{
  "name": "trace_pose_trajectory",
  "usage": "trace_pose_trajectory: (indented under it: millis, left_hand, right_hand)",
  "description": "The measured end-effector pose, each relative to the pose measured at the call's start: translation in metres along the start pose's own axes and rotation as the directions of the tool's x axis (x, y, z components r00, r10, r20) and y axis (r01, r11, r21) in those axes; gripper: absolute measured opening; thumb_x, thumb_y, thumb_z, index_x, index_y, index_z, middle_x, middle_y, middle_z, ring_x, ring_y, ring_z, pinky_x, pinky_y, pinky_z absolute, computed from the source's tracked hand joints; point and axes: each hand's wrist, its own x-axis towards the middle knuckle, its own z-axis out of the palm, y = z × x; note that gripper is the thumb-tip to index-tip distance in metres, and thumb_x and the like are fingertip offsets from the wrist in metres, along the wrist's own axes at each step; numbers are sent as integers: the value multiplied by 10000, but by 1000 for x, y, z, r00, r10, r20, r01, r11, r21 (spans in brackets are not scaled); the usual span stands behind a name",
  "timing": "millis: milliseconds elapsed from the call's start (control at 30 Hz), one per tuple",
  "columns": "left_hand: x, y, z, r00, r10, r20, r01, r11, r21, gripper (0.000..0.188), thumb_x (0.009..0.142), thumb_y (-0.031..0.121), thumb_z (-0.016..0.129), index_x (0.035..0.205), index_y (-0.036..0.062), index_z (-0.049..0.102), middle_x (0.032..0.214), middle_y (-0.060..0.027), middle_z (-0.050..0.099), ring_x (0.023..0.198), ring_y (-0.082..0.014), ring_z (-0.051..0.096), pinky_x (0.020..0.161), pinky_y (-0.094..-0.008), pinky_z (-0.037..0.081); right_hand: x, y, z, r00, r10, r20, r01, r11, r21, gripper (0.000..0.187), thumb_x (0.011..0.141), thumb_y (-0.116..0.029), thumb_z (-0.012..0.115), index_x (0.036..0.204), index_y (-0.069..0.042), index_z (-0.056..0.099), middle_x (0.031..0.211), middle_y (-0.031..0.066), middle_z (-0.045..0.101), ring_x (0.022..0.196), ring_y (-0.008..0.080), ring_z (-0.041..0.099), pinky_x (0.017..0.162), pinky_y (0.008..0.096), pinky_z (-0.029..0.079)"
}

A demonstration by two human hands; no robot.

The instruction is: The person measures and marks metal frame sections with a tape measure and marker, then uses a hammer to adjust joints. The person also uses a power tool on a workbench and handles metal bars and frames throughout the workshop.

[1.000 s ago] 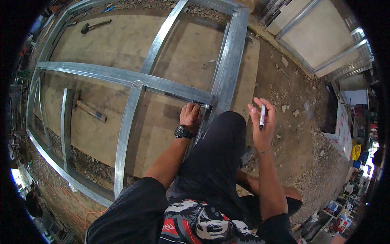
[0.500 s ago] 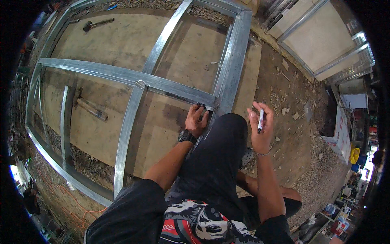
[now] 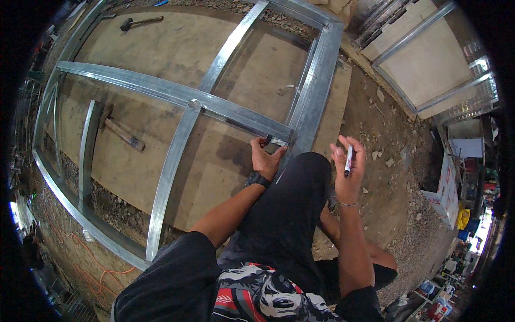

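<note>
Left hand: down at the joint where the crossbar (image 3: pixel 236 114) runs into the wide side beam (image 3: pixel 317 86). The person's left hand (image 3: pixel 264 160) has thumb and fingers pinching a small dark-and-silver tool (image 3: pixel 274 140).
Mystery tool: right in the inner corner, by the crossbar's end. Fingers hide a good chunk of it, so maybe a little square, maybe a tape measure; can't really tell from this angle.
Right hand: the person's right hand (image 3: pixel 341 180) hangs out over the dirt, well apart from the metal, with a white marker pen (image 3: pixel 350 158) pinched between thumb and fingers, dark end toward the wrist.
Knee: dark trouser knee (image 3: pixel 308 172) bent just beside that same joint, so elbow room looks kinda tight.
Stuff inside the frame: black-headed mallet (image 3: pixel 126 24) up top left, wooden-handled hammer (image 3: pixel 126 134) lower down, both on the tan board (image 3: pixel 177 40). A short metal channel (image 3: pixel 87 155) is near the hammer.
Orange cord: loose cord (image 3: pixel 102 282) on the ground outside the frame, lower left.
Step in hand: looks like lining up the little tool at the joint, with the marker kept handy but nowhere near the steel.
Next move calls for: a steady left pinch so the tool doesn't slip, and, if a mark is wanted, the marker brought over and its tip turned to the metal.
</note>
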Motion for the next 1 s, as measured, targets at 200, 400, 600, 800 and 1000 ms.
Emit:
trace_pose_trajectory:
  millis: [200,400,600,800,1000]
  left_hand:
    - [1,-9,2,995,-95,-44,94,995,-18,740,707,270,956,1262,-43,577,1171,-154,641,1089,-260,637,970,-369,511]
    - [2,-23,3,997,-80,5,79,974,-213,694,725,211,960,1264,-44,604,1101,-90,687,1000,-166,634,902,-325,518]
    - [0,-11,2,995,-101,22,104,971,-217,718,770,164,929,1345,-55,560,1023,-79,704,923,-132,645,832,-287,537]
    - [2,-19,4,991,-96,98,117,963,-243,763,798,128,901,1415,-62,494,985,-86,723,884,-128,669,822,-274,541]
    - [0,-28,10,994,-95,45,102,974,-201,761,747,233,940,1365,-17,573,1053,-85,700,989,-164,653,875,-311,528]
  right_hand:
    - [5,2,2,1000,-2,7,1,999,40,386,1030,-134,632,1353,-6,463,1390,171,553,1153,215,650,981,331,536]
    - [7,11,2,1000,9,-3,-8,996,90,389,1027,-121,631,1356,-4,460,1381,179,560,1157,216,654,989,330,536]
    - [4,14,0,999,30,-31,-26,993,115,382,1021,-122,642,1346,-6,477,1373,177,568,1152,208,652,1003,332,532]
    - [5,18,-1,997,44,-65,-37,994,104,393,1014,-148,663,1334,-2,489,1361,178,580,1140,203,650,996,329,535]
    - [7,18,1,997,57,-58,-49,990,135,411,1012,-155,669,1340,3,478,1355,195,578,1128,203,654,980,325,542]
